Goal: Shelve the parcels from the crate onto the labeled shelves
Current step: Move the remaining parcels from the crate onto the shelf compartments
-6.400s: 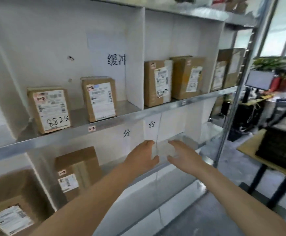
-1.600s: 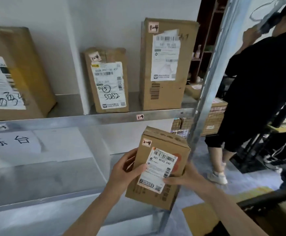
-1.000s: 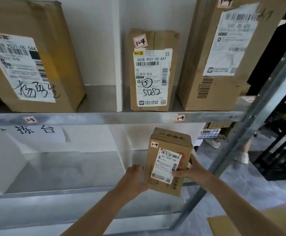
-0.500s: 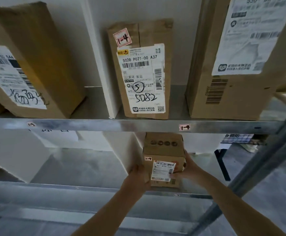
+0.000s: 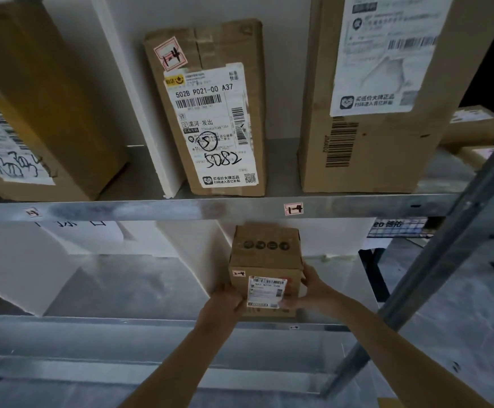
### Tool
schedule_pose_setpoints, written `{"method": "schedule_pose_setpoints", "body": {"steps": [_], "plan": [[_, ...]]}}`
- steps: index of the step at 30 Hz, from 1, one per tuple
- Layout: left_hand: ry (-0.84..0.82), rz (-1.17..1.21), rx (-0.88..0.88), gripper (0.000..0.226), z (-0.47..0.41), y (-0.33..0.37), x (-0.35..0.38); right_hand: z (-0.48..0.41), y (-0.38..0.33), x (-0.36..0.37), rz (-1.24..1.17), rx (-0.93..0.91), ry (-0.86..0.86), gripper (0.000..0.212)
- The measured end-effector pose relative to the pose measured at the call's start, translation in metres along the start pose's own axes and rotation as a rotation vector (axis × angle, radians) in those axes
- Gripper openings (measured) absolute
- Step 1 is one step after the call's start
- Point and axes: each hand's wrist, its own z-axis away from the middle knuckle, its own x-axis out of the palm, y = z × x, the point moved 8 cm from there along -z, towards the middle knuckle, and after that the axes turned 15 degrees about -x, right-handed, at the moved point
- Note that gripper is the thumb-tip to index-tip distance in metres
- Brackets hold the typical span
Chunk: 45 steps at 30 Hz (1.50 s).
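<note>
A small brown cardboard parcel (image 5: 264, 260) with a white shipping label and a small red-edged tag stands upright on the lower metal shelf (image 5: 139, 290), near its front edge. My left hand (image 5: 225, 303) grips its lower left side. My right hand (image 5: 310, 290) grips its right side, thumb on the front by the label. The shelf rail above (image 5: 210, 209) carries a tag (image 5: 293, 208) reading 1-4.
On the upper shelf stand a tall labelled parcel (image 5: 210, 113) marked 5082, a large box (image 5: 387, 92) to its right and another box (image 5: 42, 113) at left. White dividers (image 5: 139, 98) separate the bays. A slanted metal upright (image 5: 434, 266) runs at right.
Both hands have set the small parcel a little deeper onto the lower shelf, and the view has moved closer to the shelves.
</note>
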Motion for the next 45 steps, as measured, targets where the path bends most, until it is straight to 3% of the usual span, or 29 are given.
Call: {"method": "schedule_pose_setpoints", "body": {"steps": [4,9,11,15,23,30,35,41,45], "plan": [[-0.014,-0.106,-0.065,0.03,0.006,-0.004,-0.003,0.026,0.004,-0.001,0.192,0.133,-0.042,0.13],[-0.107,-0.165,-0.037,0.044,0.015,0.007,-0.012,0.065,-0.02,-0.023,0.237,0.136,0.145,0.086],[-0.124,-0.223,0.074,0.046,0.026,0.022,-0.012,0.081,-0.033,-0.028,0.275,0.142,0.181,0.077],[-0.215,-0.352,0.36,0.023,0.062,0.057,-0.006,0.119,-0.053,-0.025,0.321,0.166,0.279,0.057],[-0.178,-0.303,0.81,0.034,0.131,0.172,-0.001,0.257,-0.106,-0.036,0.469,0.196,0.581,0.03],[-0.366,-0.276,1.07,0.034,0.236,0.241,0.063,0.409,-0.111,-0.06,0.592,0.415,0.784,0.045],[-0.457,-0.272,1.185,0.026,0.309,0.274,0.111,0.503,-0.081,-0.051,0.51,0.543,0.873,0.044],[-0.465,-0.289,1.251,0.021,0.355,0.317,0.153,0.578,-0.033,-0.046,0.397,0.652,0.871,0.048],[-0.468,-0.355,1.24,0.019,0.371,0.328,0.192,0.605,-0.014,-0.05,0.389,0.625,0.923,0.038]]}}
